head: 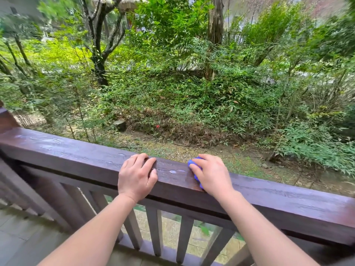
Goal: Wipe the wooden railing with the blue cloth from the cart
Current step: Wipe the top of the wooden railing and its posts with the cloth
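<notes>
Right hand (pixel 211 174) presses blue cloth (pixel 193 162) on railing (pixel 76 156) (left hand (pixel 136 174) flat)

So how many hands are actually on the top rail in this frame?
2. The left hand rests bare on the wooden railing; the right hand presses the blue cloth onto it just to the right. None hidden.
</notes>
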`<state>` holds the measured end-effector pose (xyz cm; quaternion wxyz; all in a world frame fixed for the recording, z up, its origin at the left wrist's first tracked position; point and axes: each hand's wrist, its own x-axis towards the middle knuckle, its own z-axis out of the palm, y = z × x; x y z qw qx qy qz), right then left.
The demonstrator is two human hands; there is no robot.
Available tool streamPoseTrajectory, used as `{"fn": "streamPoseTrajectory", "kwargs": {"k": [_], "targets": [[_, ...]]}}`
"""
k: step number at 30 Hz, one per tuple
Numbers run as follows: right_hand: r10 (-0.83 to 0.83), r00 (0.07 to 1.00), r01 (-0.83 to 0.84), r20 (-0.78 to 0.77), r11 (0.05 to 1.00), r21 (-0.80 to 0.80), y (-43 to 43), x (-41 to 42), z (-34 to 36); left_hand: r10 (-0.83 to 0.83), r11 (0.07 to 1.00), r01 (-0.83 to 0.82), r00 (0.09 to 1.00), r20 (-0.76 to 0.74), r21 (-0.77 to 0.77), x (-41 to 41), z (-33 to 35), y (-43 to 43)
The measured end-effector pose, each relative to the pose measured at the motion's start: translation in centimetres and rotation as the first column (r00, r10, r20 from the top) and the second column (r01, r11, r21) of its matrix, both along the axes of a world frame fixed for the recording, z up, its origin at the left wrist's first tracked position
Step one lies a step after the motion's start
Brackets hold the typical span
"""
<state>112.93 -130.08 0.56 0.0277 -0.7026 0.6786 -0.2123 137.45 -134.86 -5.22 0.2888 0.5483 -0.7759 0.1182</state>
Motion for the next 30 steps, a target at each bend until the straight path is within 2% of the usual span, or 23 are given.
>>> {"fn": "streamPoseTrajectory", "kwargs": {"k": [5, 7, 11, 16, 18, 22, 25, 27, 30], "targets": [[0.316, 0.943, -0.323, -0.102, 0.945, -0.058, 2.5, 2.1, -1.6, -0.003, 0.999, 0.003, 1.0, -0.01, -0.033, 0.1, -0.3, -0.2], [0.294, 0.95, -0.299, -0.105, 0.953, -0.039, 1.2, 1.3, -1.0, -0.001, 1.0, 0.001, 1.0, -0.006, -0.031, 0.1, -0.3, -0.1], [0.125, 0.99, -0.125, -0.062, 0.992, 0.0, -1.4, 3.5, -0.5, 0.01, 1.0, -0.01, 1.0, 0.001, -0.025, 0.1, -0.1, 0.0], [0.359, 0.928, -0.364, -0.105, 0.931, -0.037, 1.3, 3.7, -2.0, 0.001, 1.0, -0.002, 1.0, -0.021, -0.019, 0.1, 0.0, -0.1], [0.335, 0.933, -0.341, -0.13, 0.94, -0.031, -0.3, 3.6, -1.4, -0.013, 1.0, 0.012, 0.999, -0.031, -0.023, 0.0, 0.1, 0.1], [0.155, 0.979, -0.156, -0.136, 0.988, -0.003, -3.2, 6.7, -0.6, -0.036, 0.999, 0.037, 0.999, -0.014, 0.04, 0.1, 1.2, 0.5], [0.217, 0.964, -0.224, -0.151, 0.974, -0.029, -1.8, 8.1, -1.3, -0.117, 0.984, 0.128, 0.988, -0.097, 0.124, 0.7, 2.3, 0.9], [0.295, 0.941, -0.31, -0.166, 0.947, -0.078, -0.8, 7.5, -1.7, -0.153, 0.978, 0.171, 0.977, -0.148, 0.117, 2.2, 2.7, 0.9], [0.295, 0.938, -0.31, -0.181, 0.949, -0.059, -2.2, 7.1, -1.3, -0.069, 0.995, 0.078, 0.987, -0.146, 0.057, 6.0, 3.1, 0.1]]}}
